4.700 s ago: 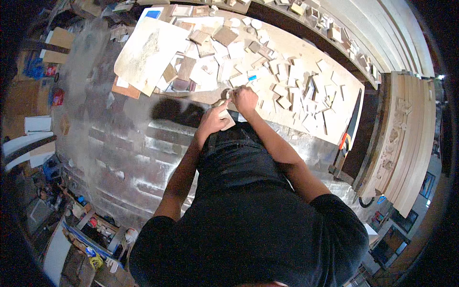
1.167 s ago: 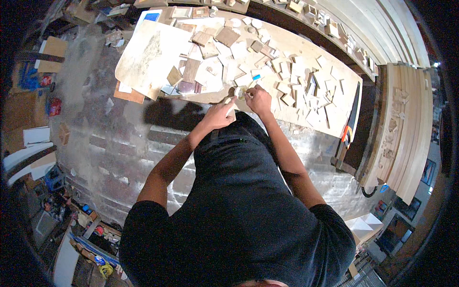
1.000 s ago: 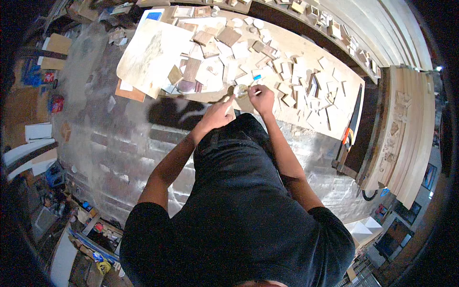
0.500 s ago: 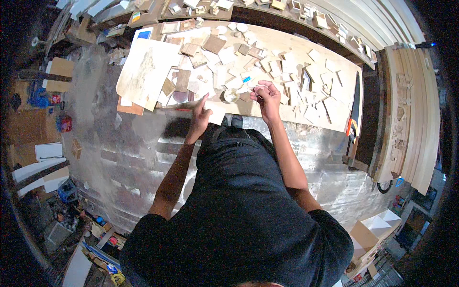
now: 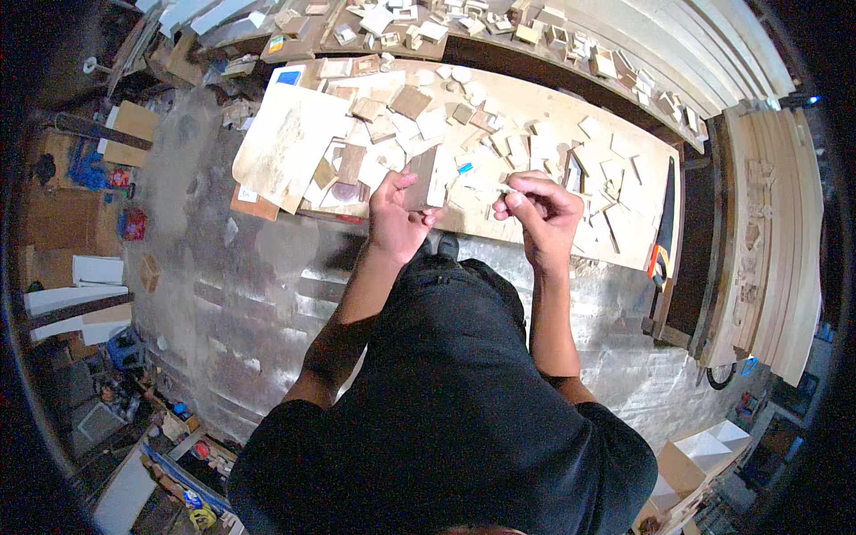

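My left hand grips a flat wood piece with a brown face and a pale edge, tilted up over the front edge of the workbench. Thumb and fingers hold it from either side. To the right, my right hand is closed in a pinch above the bench; a small pale bit seems to show at its fingertips, too small to name. Between the hands, farther back, lies a small blue object. Many loose wood offcuts and blocks surround both hands on the pale benchtop.
Large thin wood sheets lie at the bench's left end. An orange-handled saw rests along its right edge. Behind stands a shelf with small wooden boxes; long boards are stacked at right. Open cardboard boxes stand lower right.
My left hand has gone from a pointing pose low at the bench edge to holding the wood piece up. My right hand has shifted right, still pinching.
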Action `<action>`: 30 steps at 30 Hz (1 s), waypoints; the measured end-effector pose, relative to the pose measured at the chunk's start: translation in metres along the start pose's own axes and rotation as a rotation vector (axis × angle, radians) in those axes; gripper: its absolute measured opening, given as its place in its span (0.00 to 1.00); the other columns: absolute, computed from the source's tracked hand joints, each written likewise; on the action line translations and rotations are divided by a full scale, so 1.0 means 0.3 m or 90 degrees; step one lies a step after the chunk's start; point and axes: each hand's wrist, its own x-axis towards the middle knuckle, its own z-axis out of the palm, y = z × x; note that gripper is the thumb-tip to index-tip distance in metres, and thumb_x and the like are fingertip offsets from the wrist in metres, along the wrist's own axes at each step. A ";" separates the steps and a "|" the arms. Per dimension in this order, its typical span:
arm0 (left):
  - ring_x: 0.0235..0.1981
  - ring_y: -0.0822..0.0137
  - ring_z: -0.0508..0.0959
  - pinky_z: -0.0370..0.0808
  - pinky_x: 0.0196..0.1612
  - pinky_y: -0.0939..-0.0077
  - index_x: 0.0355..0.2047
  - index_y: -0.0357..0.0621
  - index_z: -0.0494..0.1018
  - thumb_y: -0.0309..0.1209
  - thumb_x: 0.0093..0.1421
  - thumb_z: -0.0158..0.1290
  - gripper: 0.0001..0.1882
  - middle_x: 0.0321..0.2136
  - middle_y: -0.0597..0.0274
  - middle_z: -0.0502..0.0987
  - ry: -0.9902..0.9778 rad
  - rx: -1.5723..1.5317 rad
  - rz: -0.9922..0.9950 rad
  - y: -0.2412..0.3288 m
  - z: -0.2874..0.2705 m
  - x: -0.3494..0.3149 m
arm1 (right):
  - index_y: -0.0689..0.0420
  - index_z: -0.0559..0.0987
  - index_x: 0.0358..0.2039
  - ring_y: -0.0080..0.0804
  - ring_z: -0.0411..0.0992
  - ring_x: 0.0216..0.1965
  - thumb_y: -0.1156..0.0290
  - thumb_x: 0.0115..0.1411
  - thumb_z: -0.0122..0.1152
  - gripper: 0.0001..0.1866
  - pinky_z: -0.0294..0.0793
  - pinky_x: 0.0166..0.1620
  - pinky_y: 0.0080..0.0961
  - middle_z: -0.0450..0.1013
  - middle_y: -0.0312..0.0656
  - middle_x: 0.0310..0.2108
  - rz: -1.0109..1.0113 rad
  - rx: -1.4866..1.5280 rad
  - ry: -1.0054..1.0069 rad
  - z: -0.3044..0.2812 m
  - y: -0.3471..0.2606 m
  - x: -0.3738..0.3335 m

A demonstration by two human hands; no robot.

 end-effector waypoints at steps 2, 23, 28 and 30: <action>0.26 0.68 0.69 0.66 0.25 0.76 0.58 0.40 0.67 0.40 0.60 0.41 0.28 0.32 0.60 0.75 0.041 0.028 0.012 0.000 0.076 -0.029 | 0.70 0.80 0.37 0.38 0.79 0.32 0.90 0.55 0.63 0.09 0.84 0.34 0.30 0.76 0.54 0.37 -0.038 0.023 -0.015 0.004 -0.041 -0.006; 0.24 0.66 0.71 0.67 0.29 0.70 0.38 0.44 0.72 0.35 0.60 0.48 0.10 0.26 0.63 0.76 -0.114 -0.120 -0.112 -0.026 0.198 -0.095 | 0.64 0.83 0.28 0.33 0.79 0.33 0.90 0.47 0.67 0.09 0.82 0.34 0.24 0.78 0.51 0.35 -0.297 -0.377 -0.009 0.008 -0.191 -0.036; 0.27 0.66 0.73 0.67 0.30 0.70 0.41 0.43 0.72 0.36 0.60 0.48 0.13 0.29 0.63 0.78 -0.108 -0.158 -0.117 -0.008 0.191 -0.110 | 0.59 0.85 0.25 0.30 0.80 0.33 0.85 0.45 0.70 0.07 0.77 0.33 0.20 0.81 0.46 0.34 -0.297 -0.403 -0.019 0.015 -0.227 -0.048; 0.29 0.67 0.74 0.67 0.30 0.71 0.44 0.43 0.72 0.35 0.59 0.48 0.15 0.32 0.63 0.79 -0.146 -0.143 -0.096 0.000 0.182 -0.115 | 0.64 0.83 0.29 0.33 0.79 0.29 0.87 0.48 0.67 0.07 0.79 0.32 0.23 0.79 0.50 0.32 -0.276 -0.345 -0.008 -0.003 -0.212 -0.056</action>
